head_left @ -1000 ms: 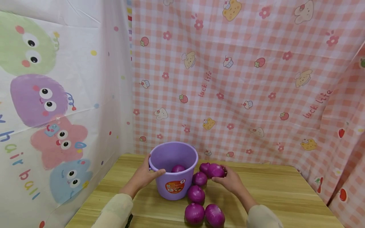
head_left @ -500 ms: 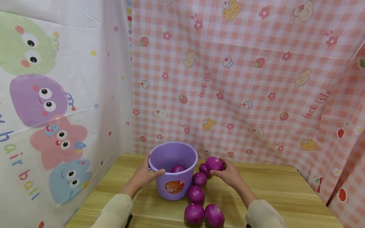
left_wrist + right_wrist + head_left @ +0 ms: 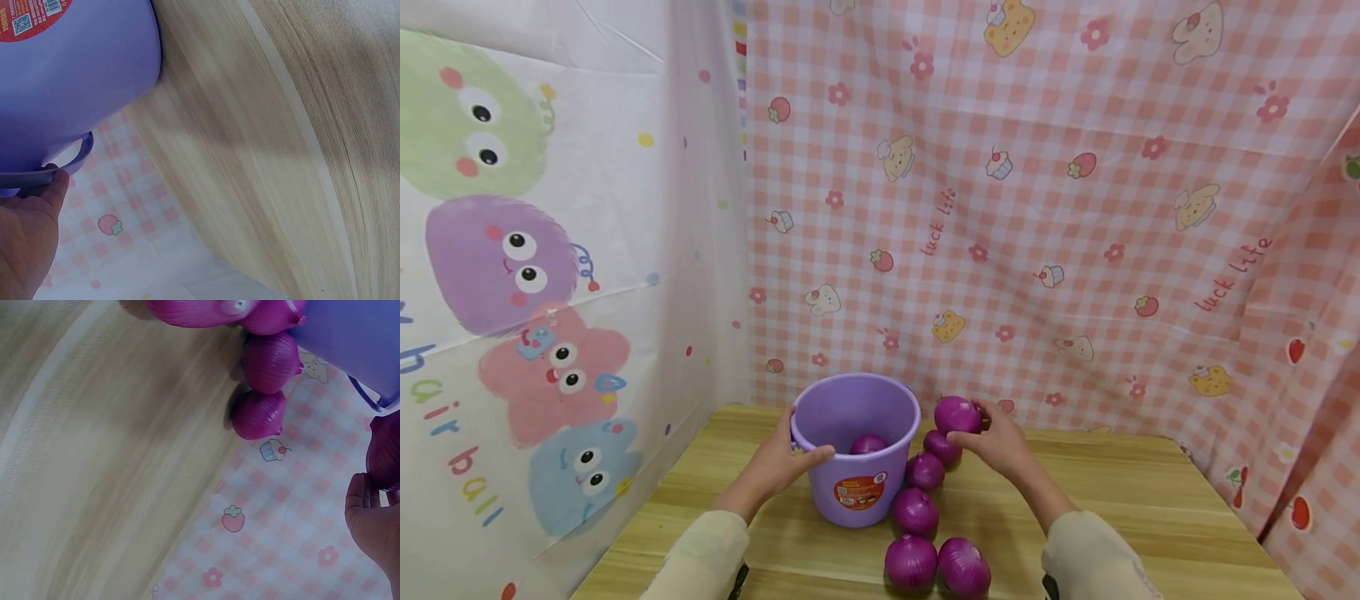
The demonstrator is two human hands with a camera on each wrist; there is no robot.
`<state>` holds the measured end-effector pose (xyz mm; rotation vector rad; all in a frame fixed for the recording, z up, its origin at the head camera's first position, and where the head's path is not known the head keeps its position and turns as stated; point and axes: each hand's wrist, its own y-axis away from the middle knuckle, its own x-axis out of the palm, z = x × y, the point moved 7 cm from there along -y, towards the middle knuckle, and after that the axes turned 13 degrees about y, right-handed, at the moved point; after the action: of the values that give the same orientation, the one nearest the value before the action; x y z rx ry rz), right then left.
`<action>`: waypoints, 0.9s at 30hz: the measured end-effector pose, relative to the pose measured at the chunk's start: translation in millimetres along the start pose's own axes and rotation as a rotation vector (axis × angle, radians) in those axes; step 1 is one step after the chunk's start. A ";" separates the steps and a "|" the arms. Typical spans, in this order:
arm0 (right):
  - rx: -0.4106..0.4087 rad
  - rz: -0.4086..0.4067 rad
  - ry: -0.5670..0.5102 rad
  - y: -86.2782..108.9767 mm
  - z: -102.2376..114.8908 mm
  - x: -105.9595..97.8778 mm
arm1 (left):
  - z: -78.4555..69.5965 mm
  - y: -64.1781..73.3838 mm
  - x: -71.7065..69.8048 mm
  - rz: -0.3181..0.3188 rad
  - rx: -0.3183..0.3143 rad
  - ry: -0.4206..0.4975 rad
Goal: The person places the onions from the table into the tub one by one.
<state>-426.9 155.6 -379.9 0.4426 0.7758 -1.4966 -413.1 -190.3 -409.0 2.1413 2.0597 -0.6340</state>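
Observation:
A purple bucket (image 3: 859, 467) stands on the table, with a red onion (image 3: 868, 444) lying inside it. My left hand (image 3: 777, 464) grips the bucket's left rim, thumb on the near side; the left wrist view shows the fingers at the rim beside the handle (image 3: 84, 153). In my right hand (image 3: 1002, 447) another red onion (image 3: 957, 415) is held up, right of the bucket's rim and above the row. The same held onion (image 3: 385, 453) appears at the right edge of the right wrist view.
Along the bucket's right side runs a row of red onions (image 3: 916, 512) on the wooden table (image 3: 1120, 500). Two more onions (image 3: 964, 568) lie side by side near the front. A pink checked cloth (image 3: 1037, 208) hangs behind, and a white printed cloth (image 3: 692, 250) on the left.
My right hand has lifted the onion off the table from the far end of the row and moved it up and slightly left. The left hand and bucket have stayed put.

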 end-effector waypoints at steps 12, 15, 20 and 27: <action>-0.056 -0.021 0.004 -5.1 22.0 -7.8 | -0.3 -0.8 -0.3 0.004 0.003 -0.004; -0.073 -0.024 0.004 -5.8 28.5 -9.0 | -0.3 -0.7 -0.4 0.005 0.002 -0.008; -0.090 -0.038 0.009 -8.3 39.5 -9.3 | -0.2 -0.5 -0.5 0.006 0.003 -0.008; -0.071 -0.027 -0.019 -11.8 51.4 -4.1 | -0.8 -0.7 -0.2 0.005 0.012 -0.013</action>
<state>-428.7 121.9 -339.1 0.3657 0.8206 -1.4909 -413.6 -190.1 -408.1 2.1423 2.0492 -0.6595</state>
